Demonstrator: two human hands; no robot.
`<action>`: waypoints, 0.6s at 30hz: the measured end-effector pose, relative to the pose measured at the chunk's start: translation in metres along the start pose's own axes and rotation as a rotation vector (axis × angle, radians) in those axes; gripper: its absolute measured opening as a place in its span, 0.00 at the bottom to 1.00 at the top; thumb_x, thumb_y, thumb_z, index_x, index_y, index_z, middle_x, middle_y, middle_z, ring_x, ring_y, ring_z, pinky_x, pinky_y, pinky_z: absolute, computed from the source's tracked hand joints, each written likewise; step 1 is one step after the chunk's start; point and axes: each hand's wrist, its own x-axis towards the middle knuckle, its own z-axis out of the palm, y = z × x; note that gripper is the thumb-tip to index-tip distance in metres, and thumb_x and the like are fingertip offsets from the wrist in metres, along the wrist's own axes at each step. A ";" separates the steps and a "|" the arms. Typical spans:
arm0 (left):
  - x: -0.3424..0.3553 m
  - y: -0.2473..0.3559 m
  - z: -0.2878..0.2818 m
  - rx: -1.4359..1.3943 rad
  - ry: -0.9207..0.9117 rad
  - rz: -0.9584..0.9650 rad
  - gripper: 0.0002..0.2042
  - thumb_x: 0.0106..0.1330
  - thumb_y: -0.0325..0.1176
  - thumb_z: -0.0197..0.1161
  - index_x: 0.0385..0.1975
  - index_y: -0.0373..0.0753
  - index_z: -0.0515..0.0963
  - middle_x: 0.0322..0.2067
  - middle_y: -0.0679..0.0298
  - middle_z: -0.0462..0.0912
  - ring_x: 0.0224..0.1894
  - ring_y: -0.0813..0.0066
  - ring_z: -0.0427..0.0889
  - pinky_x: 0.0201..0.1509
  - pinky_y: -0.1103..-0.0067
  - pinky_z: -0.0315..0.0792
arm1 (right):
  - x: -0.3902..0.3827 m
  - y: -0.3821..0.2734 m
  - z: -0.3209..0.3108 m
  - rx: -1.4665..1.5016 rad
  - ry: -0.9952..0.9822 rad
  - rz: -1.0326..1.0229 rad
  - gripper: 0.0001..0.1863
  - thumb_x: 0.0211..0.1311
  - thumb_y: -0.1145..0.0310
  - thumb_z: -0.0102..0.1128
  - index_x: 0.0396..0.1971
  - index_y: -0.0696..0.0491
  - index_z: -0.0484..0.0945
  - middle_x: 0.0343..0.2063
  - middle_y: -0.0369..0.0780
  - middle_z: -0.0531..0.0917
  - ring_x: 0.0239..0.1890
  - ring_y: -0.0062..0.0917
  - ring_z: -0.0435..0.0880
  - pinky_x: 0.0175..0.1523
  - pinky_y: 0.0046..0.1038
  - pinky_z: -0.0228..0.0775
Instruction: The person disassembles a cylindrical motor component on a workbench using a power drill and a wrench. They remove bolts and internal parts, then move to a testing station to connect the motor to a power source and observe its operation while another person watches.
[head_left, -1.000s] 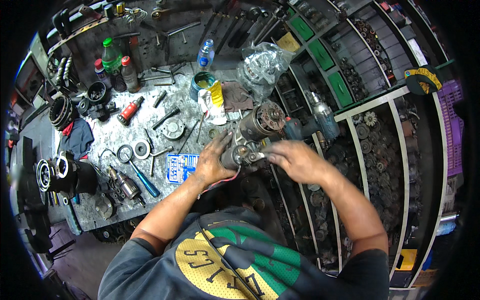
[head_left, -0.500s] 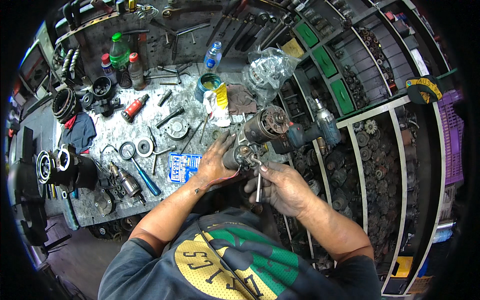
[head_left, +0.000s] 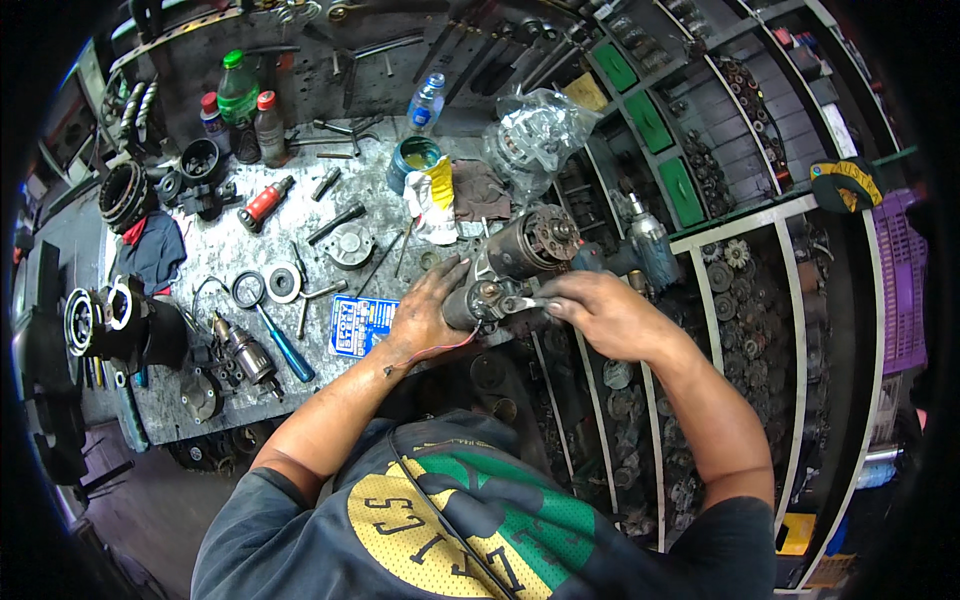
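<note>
A starter motor point(head_left: 508, 247) lies at the right corner of the workbench, with its smaller cylinder, the solenoid point(head_left: 465, 306), facing me. My left hand point(head_left: 425, 312) is closed round the solenoid's left side and steadies it. In my right hand point(head_left: 604, 312) a shiny wrench point(head_left: 526, 303) is pinched near its outer end. Its other end meets the terminal end of the solenoid, and the shaft points to the right. A thin red wire point(head_left: 445, 348) runs across my left wrist. My right hand partly hides a power tool point(head_left: 652, 245) behind it.
A blue-and-white card point(head_left: 360, 325) lies left of my left hand. A rag point(head_left: 432, 205), an open tin point(head_left: 413, 160) and a plastic-wrapped part point(head_left: 540, 140) stand beyond the motor. Left on the bench point(head_left: 310, 270) are loose tools and motor parts. Shelves of parts point(head_left: 735, 330) flank the right side.
My right hand has swung up and to the right, turning the wrench from pointing towards me to pointing right. My left hand stays on the solenoid. The view has shifted slightly.
</note>
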 end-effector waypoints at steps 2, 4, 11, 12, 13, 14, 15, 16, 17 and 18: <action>-0.002 0.001 -0.001 0.019 0.008 -0.012 0.56 0.42 0.41 0.86 0.79 0.46 0.67 0.77 0.52 0.68 0.77 0.44 0.69 0.81 0.57 0.66 | -0.014 -0.016 0.005 0.285 -0.041 0.207 0.11 0.81 0.67 0.59 0.47 0.59 0.85 0.35 0.41 0.88 0.42 0.28 0.87 0.55 0.35 0.78; -0.002 0.002 -0.002 0.002 0.037 0.025 0.53 0.46 0.46 0.85 0.77 0.45 0.69 0.76 0.51 0.69 0.75 0.43 0.71 0.79 0.56 0.68 | -0.025 -0.031 0.016 0.593 0.013 0.288 0.12 0.83 0.67 0.57 0.46 0.60 0.84 0.33 0.39 0.88 0.40 0.24 0.86 0.53 0.32 0.78; -0.001 0.004 -0.002 -0.024 0.007 -0.020 0.57 0.41 0.40 0.87 0.79 0.46 0.67 0.77 0.50 0.68 0.77 0.43 0.69 0.82 0.57 0.66 | -0.020 -0.031 0.080 1.399 0.013 0.455 0.14 0.84 0.61 0.56 0.51 0.58 0.78 0.37 0.47 0.89 0.40 0.37 0.93 0.49 0.39 0.88; -0.001 0.003 -0.002 -0.033 0.009 -0.015 0.57 0.41 0.39 0.86 0.79 0.46 0.67 0.77 0.50 0.68 0.77 0.43 0.69 0.82 0.57 0.66 | -0.020 -0.031 0.090 1.603 0.001 0.329 0.14 0.84 0.62 0.55 0.52 0.58 0.78 0.38 0.47 0.89 0.40 0.38 0.93 0.51 0.41 0.88; 0.000 0.002 -0.001 -0.048 0.021 0.004 0.57 0.41 0.39 0.86 0.79 0.45 0.67 0.77 0.50 0.68 0.77 0.43 0.69 0.82 0.57 0.66 | -0.021 -0.031 0.098 1.702 -0.020 0.306 0.13 0.85 0.62 0.54 0.52 0.57 0.78 0.38 0.47 0.89 0.42 0.40 0.92 0.54 0.43 0.86; 0.000 0.001 -0.001 -0.035 0.022 0.010 0.56 0.42 0.41 0.86 0.79 0.46 0.67 0.76 0.50 0.69 0.76 0.43 0.70 0.81 0.57 0.67 | -0.021 -0.030 0.100 1.624 -0.003 0.379 0.13 0.85 0.61 0.54 0.52 0.56 0.78 0.39 0.48 0.89 0.43 0.40 0.92 0.54 0.43 0.86; 0.000 0.000 -0.001 -0.026 0.034 0.025 0.55 0.44 0.44 0.86 0.79 0.46 0.68 0.75 0.50 0.69 0.75 0.43 0.71 0.80 0.57 0.68 | -0.019 -0.029 0.098 1.583 -0.008 0.395 0.13 0.84 0.61 0.55 0.52 0.56 0.78 0.40 0.49 0.89 0.44 0.40 0.92 0.54 0.43 0.85; -0.001 -0.001 -0.002 -0.017 0.036 0.038 0.54 0.45 0.46 0.86 0.78 0.46 0.68 0.75 0.50 0.70 0.74 0.43 0.72 0.79 0.57 0.69 | -0.017 -0.028 0.094 1.606 -0.077 0.332 0.14 0.84 0.60 0.55 0.52 0.56 0.78 0.42 0.49 0.89 0.45 0.40 0.91 0.54 0.43 0.85; -0.001 -0.002 -0.002 -0.021 0.046 0.058 0.54 0.44 0.46 0.86 0.78 0.46 0.69 0.74 0.50 0.71 0.74 0.43 0.73 0.78 0.57 0.69 | -0.017 -0.025 0.081 1.209 -0.084 0.423 0.15 0.84 0.60 0.57 0.53 0.57 0.80 0.44 0.49 0.89 0.47 0.38 0.90 0.55 0.42 0.83; -0.002 -0.002 -0.003 -0.021 0.032 0.032 0.55 0.43 0.44 0.86 0.78 0.46 0.68 0.75 0.51 0.70 0.75 0.43 0.71 0.79 0.57 0.68 | -0.017 -0.016 0.053 0.360 -0.061 0.275 0.17 0.84 0.61 0.55 0.55 0.59 0.83 0.46 0.46 0.89 0.48 0.36 0.89 0.57 0.38 0.82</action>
